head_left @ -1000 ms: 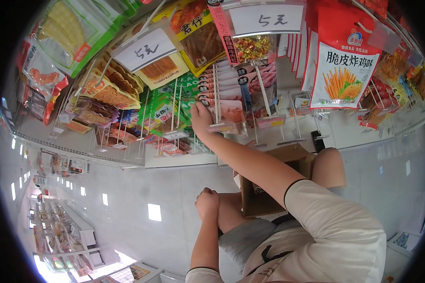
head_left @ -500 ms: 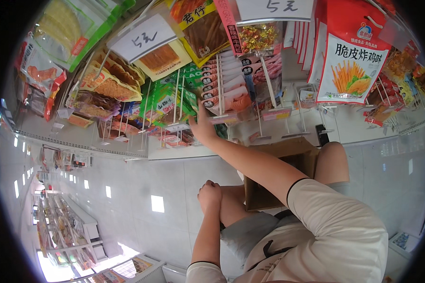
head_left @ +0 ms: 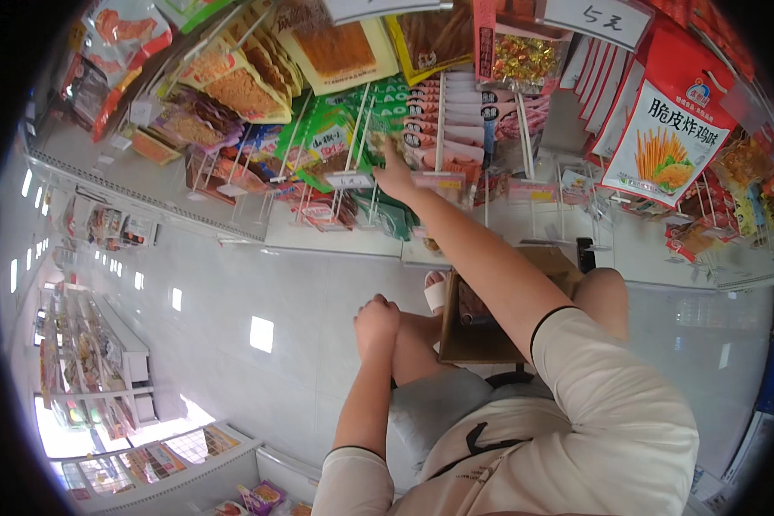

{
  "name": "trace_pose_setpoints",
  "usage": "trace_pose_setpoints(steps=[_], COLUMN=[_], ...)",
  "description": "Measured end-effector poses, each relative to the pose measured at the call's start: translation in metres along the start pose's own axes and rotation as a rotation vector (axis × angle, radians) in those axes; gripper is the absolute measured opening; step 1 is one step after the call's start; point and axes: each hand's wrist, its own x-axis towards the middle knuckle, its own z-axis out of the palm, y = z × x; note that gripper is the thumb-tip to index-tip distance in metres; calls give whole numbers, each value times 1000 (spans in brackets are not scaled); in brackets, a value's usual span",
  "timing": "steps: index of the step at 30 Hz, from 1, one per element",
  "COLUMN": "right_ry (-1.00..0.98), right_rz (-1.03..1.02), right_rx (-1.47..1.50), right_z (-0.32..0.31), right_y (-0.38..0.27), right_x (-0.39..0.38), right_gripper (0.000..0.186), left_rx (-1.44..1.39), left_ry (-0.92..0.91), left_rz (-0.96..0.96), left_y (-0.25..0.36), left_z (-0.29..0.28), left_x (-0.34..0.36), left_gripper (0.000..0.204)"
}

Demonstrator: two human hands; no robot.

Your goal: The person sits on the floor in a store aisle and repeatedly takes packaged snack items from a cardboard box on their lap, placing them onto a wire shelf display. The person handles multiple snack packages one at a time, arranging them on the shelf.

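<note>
My right hand (head_left: 396, 179) reaches forward to the snack rack, thumb and index finger apart. Its fingertips meet the front of a green snack packet (head_left: 387, 120) hanging in a row on a hook; whether they press or only touch it I cannot tell. Pink-and-white packets (head_left: 426, 129) hang just right of it, and green-and-white packets (head_left: 314, 142) to the left. My left hand (head_left: 377, 318) rests on my bent left knee, fingers curled in, with nothing seen in it. An open cardboard box (head_left: 477, 351) stands between my legs, with something dark inside.
Wire hooks (head_left: 353, 155) jut out from the rack. A large red-and-white snack bag (head_left: 662, 129) hangs at the right, and yellow packets (head_left: 232, 77) at the left. Below runs a white shelf edge (head_left: 335, 249). Another stocked shelf (head_left: 95, 353) stands across the tiled floor (head_left: 206, 284).
The view has shifted, so the rack sits higher and further right. My right hand has moved up to the green packets. My left hand stays on the knee.
</note>
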Motion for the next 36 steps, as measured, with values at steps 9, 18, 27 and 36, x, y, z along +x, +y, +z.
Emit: trace_pose_setpoints(steps=[9,18,27,36], right_ry=[-257,-587,-699,-674], right_rz=[115,-29,405,442], right_rx=[643,7,-805,-951], right_z=[-116,-158,-173,-160], right_y=[21,94,284,304], right_x=[-237,-291,-349,-338], right_gripper=[20,10,65,58], left_rx=[-32,-52,-20,-22], left_ry=[40,62,-116,-122], left_rz=[-48,-37,-101,-147], left_y=[-23,-20,1,8], left_z=[22,13,-11,-9], left_x=[2,-1,-3,4], left_gripper=[31,29,36,37])
